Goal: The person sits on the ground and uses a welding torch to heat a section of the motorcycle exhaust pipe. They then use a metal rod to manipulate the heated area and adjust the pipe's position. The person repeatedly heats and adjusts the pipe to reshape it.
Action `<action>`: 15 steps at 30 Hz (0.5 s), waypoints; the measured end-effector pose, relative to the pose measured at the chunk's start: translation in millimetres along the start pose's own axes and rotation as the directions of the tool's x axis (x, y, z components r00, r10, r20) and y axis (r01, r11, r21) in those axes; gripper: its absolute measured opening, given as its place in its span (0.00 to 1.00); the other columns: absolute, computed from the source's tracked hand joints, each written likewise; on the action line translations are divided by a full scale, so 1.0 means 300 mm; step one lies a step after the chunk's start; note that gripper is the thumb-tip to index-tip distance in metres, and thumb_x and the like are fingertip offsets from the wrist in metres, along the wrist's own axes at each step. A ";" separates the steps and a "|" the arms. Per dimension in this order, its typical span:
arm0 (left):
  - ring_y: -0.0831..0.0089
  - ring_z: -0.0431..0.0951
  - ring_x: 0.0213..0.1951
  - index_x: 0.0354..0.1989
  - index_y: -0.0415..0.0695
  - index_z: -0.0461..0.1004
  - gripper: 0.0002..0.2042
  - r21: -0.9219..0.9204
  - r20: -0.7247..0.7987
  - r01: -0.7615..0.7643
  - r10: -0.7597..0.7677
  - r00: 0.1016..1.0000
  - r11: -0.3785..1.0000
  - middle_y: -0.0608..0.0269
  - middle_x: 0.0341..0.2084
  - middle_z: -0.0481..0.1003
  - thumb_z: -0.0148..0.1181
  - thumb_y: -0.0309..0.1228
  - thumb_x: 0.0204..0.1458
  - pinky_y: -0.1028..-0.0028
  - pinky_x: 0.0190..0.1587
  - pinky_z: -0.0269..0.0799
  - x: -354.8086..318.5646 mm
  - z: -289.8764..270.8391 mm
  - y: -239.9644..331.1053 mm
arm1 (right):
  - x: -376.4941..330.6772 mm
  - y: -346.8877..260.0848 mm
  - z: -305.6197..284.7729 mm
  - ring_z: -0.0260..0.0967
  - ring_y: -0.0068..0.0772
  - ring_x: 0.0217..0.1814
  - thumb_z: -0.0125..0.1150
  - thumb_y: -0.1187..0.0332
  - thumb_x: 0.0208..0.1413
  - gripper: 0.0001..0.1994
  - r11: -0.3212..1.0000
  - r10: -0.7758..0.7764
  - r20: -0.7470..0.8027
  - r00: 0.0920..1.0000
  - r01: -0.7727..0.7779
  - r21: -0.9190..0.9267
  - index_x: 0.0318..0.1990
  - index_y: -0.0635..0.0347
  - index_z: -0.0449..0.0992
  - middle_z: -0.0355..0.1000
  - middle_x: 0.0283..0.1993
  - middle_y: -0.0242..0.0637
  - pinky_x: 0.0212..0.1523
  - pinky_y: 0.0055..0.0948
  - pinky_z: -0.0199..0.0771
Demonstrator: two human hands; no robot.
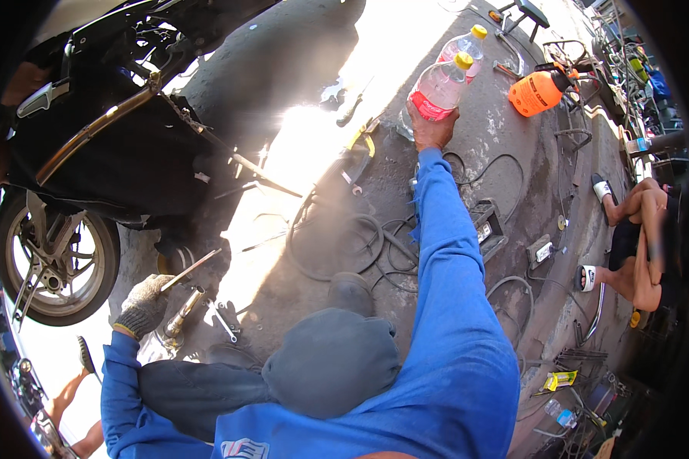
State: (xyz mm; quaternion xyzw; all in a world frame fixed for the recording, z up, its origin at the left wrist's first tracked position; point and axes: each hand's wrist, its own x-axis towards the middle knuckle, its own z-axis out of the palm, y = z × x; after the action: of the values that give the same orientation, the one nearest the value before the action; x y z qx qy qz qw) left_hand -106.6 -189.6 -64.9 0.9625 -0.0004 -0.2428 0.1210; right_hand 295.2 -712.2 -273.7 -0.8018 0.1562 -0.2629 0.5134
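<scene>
My right hand (pixel 434 131), bare, reaches far forward and is wrapped round a clear plastic bottle (pixel 441 83) with a yellow cap and a red label. A second yellow-capped bottle (pixel 469 50) stands just behind it, partly hidden. In a grey knitted glove, my left hand (pixel 142 307) is closed round a thin tan rod (pixel 194 268) that points up and right. Close beside that glove is a metal tube-shaped part (pixel 182 312). A wrench (pixel 223 321) lies on the ground near it.
A motorcycle wheel (pixel 57 260) and dark bodywork stand at left. Coiled hoses and cables (pixel 360 241) cross the ground, with a yellow-handled tool (pixel 365 138) beyond. An orange spray bottle (pixel 537 93) stands at far right. A person in sandals (pixel 635 252) sits at right.
</scene>
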 end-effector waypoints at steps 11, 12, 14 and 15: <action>0.44 0.76 0.51 0.53 0.45 0.76 0.19 -0.054 0.006 0.042 -0.042 0.999 0.998 0.48 0.46 0.77 0.56 0.22 0.51 0.55 0.55 0.73 0.077 0.000 -0.010 | -0.065 0.005 -0.040 0.71 0.50 0.63 0.87 0.52 0.33 0.51 1.000 -0.021 0.033 0.999 0.021 0.010 0.62 0.63 0.60 0.69 0.60 0.50 0.64 0.42 0.72; 0.44 0.76 0.51 0.53 0.44 0.76 0.19 -0.051 0.003 0.029 -0.029 1.000 0.998 0.47 0.46 0.77 0.56 0.22 0.51 0.55 0.55 0.73 0.080 0.005 -0.017 | -0.087 0.016 -0.047 0.71 0.50 0.63 0.88 0.52 0.33 0.51 0.999 -0.035 0.059 0.998 0.034 0.006 0.62 0.63 0.59 0.69 0.60 0.50 0.64 0.42 0.71; 0.44 0.76 0.51 0.52 0.44 0.75 0.18 -0.034 0.014 0.040 -0.039 0.999 0.999 0.47 0.46 0.77 0.57 0.21 0.51 0.55 0.55 0.73 0.078 0.018 -0.031 | -0.131 0.041 -0.055 0.70 0.51 0.63 0.88 0.53 0.32 0.52 0.995 -0.105 0.105 0.989 0.104 0.013 0.63 0.63 0.58 0.68 0.61 0.51 0.64 0.43 0.71; 0.43 0.76 0.50 0.52 0.44 0.75 0.18 -0.020 0.023 0.064 -0.064 0.998 0.998 0.47 0.46 0.77 0.57 0.21 0.50 0.55 0.55 0.73 0.080 0.022 -0.039 | -0.152 0.053 -0.059 0.69 0.52 0.64 0.88 0.56 0.33 0.53 0.975 -0.222 0.084 0.971 0.221 0.019 0.64 0.62 0.57 0.67 0.62 0.51 0.64 0.45 0.70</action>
State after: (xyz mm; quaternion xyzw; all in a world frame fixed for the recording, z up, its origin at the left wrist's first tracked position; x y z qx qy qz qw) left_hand -89.3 -181.2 -84.4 0.9580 0.0316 -0.2571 0.1231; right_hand 248.0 -708.3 -294.1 -0.8223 0.0425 -0.2849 0.4907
